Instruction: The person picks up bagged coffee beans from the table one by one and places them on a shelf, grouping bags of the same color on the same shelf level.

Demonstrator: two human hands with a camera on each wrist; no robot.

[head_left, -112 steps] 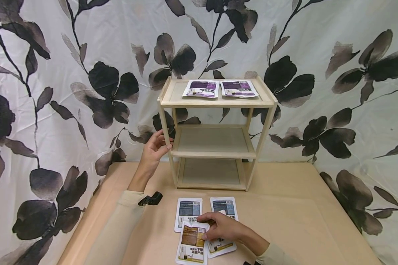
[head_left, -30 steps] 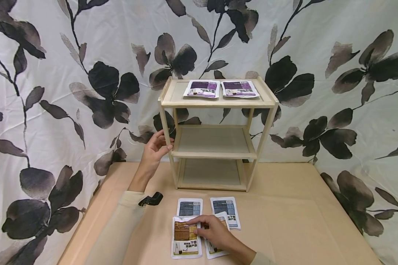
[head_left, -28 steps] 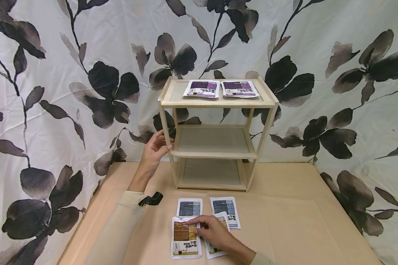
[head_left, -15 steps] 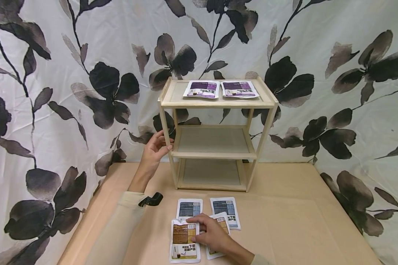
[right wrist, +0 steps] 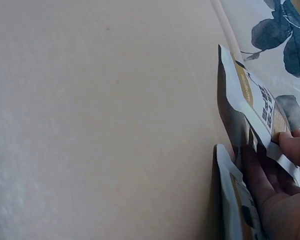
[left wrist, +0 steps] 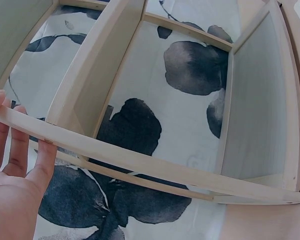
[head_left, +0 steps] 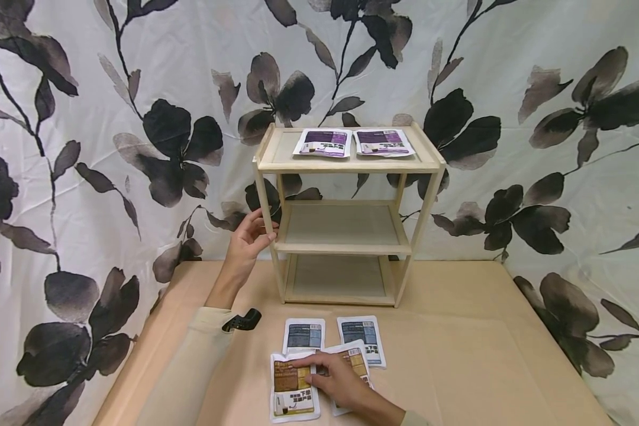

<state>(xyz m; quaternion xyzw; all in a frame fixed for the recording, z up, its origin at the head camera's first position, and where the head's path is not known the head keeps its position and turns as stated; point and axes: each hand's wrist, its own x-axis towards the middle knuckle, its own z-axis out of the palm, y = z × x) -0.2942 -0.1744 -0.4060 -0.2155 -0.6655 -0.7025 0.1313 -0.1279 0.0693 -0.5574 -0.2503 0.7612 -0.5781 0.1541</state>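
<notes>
My left hand (head_left: 245, 239) holds the left front post of a wooden three-tier rack (head_left: 348, 167). In the left wrist view its thumb and fingers lie around that post (left wrist: 140, 160). Below the rack, my right hand (head_left: 338, 381) pinches a brown-and-white pouch (head_left: 294, 393) by its right edge; the right wrist view has the thumb above the pouch (right wrist: 260, 102) and fingers beneath. A second brown pouch (head_left: 358, 358) is partly hidden under that hand. Behind them lie two blue-grey pouches (head_left: 305, 334), the left one partly covered by the held pouch.
Two purple pouches (head_left: 323, 142) lie side by side on the rack's top tier. The middle shelf (head_left: 343, 225) and bottom shelf (head_left: 338, 278) are bare. A floral cloth (head_left: 538, 148) hangs behind the tan table (head_left: 484, 343).
My right hand and the held brown pouch have shifted left. The second brown pouch lies farther up the table and more tilted than at first. My left hand has stayed on the post.
</notes>
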